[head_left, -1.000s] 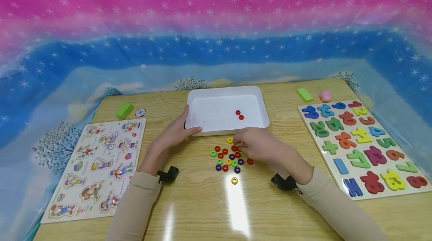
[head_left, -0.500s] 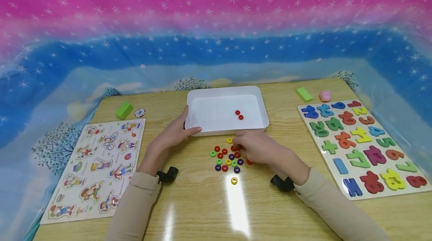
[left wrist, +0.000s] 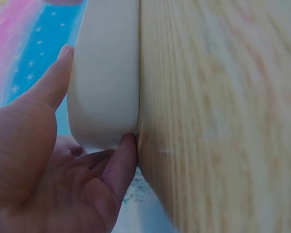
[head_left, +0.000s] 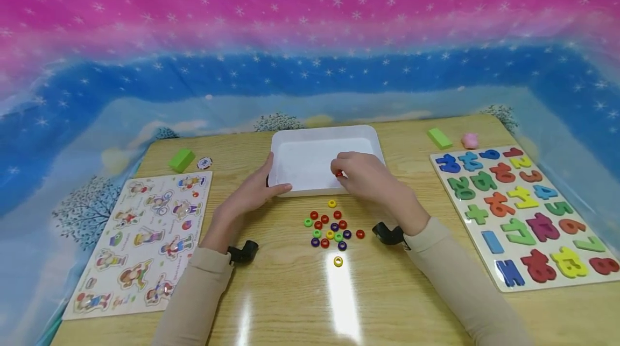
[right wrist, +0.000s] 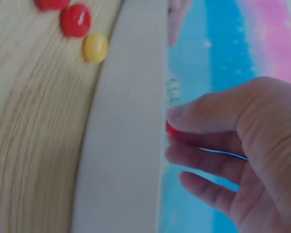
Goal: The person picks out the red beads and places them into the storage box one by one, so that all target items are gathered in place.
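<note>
Wood-grain table [head_left: 286, 292] carries a white rectangular tray [head_left: 302, 166]. Left hand [head_left: 249, 190] grasps the tray's near-left corner: thumb at the rim, fingers round the outside. Right hand [head_left: 365, 174] is over the tray's near side, right of centre, thumb and fingertips closed in a pinch. Scattered ring beads [head_left: 330, 234] (red, yellow, green, purple) lie in front of the tray. Single red bead [right wrist: 170, 129] held in that pinch, just above rim level.

Across from me, both sleeved forearms [head_left: 196, 292] angle in from the worktop's [head_left: 290, 303] near side. L hand [head_left: 249, 190]: left of ctr, twd far edge, thumb spread from fingers, gripping. R hand [head_left: 366, 174]: slightly rt of ctr, approx. same depth, back up, thumb + index pinched, other fingers a bit bent.
</note>
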`<state>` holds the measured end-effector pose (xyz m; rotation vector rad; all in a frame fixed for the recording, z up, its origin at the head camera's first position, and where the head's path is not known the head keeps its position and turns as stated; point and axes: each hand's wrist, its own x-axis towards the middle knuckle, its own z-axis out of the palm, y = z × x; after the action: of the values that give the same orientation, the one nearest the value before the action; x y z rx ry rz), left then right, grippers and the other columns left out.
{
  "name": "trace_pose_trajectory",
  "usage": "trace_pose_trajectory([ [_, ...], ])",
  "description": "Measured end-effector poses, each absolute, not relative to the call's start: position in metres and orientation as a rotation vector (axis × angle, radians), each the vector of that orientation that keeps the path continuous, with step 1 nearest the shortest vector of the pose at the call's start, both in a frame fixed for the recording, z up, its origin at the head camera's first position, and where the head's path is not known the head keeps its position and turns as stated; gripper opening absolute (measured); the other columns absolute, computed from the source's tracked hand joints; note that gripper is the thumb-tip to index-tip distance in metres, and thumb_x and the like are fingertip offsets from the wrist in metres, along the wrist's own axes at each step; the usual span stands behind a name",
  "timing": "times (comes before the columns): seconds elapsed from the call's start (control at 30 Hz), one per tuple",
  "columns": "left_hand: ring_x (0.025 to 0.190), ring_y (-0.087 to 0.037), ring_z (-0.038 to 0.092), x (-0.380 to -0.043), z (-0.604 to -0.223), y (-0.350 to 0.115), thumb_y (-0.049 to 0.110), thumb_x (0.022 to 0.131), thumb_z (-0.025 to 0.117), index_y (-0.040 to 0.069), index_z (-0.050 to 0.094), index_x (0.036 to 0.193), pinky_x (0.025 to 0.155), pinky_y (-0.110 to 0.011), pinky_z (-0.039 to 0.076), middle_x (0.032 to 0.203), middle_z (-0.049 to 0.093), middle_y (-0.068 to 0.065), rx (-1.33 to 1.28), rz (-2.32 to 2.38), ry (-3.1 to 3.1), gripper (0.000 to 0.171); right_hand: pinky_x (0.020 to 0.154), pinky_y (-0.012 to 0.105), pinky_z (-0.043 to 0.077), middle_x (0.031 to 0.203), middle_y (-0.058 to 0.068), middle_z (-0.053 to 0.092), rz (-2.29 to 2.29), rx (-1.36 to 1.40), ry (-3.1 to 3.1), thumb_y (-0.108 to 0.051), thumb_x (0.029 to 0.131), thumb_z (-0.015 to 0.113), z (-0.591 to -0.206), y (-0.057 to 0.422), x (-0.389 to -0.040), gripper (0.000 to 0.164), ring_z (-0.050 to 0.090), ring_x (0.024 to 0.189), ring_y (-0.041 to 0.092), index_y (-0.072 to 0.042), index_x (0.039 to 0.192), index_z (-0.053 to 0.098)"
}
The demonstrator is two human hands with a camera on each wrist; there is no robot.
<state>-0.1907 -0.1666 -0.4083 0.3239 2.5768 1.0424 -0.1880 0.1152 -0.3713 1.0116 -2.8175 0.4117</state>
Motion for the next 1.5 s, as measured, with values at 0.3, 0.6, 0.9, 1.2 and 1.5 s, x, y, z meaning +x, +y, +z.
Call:
trace_pose_trajectory([
  [0.3,0.145,-0.022,0.008,-0.191,-0.408,-0.163,0.063,0.081,0.055,0.026,-0.014,0.148,0.116,-0.044,0.019,0.157,0.000,-0.004,0.335,1.031,2.586,0.103,0.059,0.027,0.037,0.074,-0.001,0.058,0.297,0.941,-2.893,-0.008,0.085,0.060,-0.396,0.109,-0.215,0.010,0.045,0.064,0.015,-0.014,0.082,0.067],
  [0.6,0.145,-0.020,0.007,-0.191,-0.408,-0.165,0.064,0.080,0.054,0.030,-0.015,0.146,0.116,-0.044,0.018,0.157,-0.001,-0.002,0.320,1.038,2.586,0.102,0.062,0.029,0.042,0.085,-0.001,0.065,0.330,0.915,-2.912,-0.010,0.084,0.062,-0.386,0.114,-0.211,0.014,0.052,0.070,0.015,-0.016,0.093,0.069],
  [0.9,0.145,-0.020,0.008,-0.191,-0.408,-0.166,0.065,0.079,0.055,0.032,-0.015,0.146,0.115,-0.044,0.020,0.157,-0.001,-0.002,0.316,1.094,2.546,0.102,0.079,0.032,0.050,0.105,-0.007,0.066,0.515,1.066,-3.001,-0.017,0.086,0.065,-0.361,0.118,-0.171,0.021,0.060,0.091,0.011,-0.020,0.106,0.068],
  [1.2,0.145,-0.020,0.007,-0.192,-0.409,-0.166,0.066,0.078,0.055,0.030,-0.014,0.146,0.116,-0.044,0.018,0.157,-0.001,-0.001,0.320,1.085,2.552,0.104,0.076,0.026,0.049,0.098,-0.011,0.068,0.482,1.275,-3.027,-0.015,0.086,0.063,-0.381,0.112,-0.149,0.018,0.057,0.082,0.003,-0.023,0.100,0.070],
  [1.5,0.145,-0.021,0.007,-0.193,-0.410,-0.166,0.066,0.079,0.055,0.027,-0.013,0.148,0.116,-0.045,0.018,0.157,-0.001,-0.002,0.339,1.091,2.559,0.105,0.061,0.021,0.039,0.075,-0.013,0.052,0.334,1.272,-2.949,-0.013,0.083,0.063,-0.393,0.109,-0.146,0.012,0.045,0.064,0.007,-0.023,0.078,0.065],
])
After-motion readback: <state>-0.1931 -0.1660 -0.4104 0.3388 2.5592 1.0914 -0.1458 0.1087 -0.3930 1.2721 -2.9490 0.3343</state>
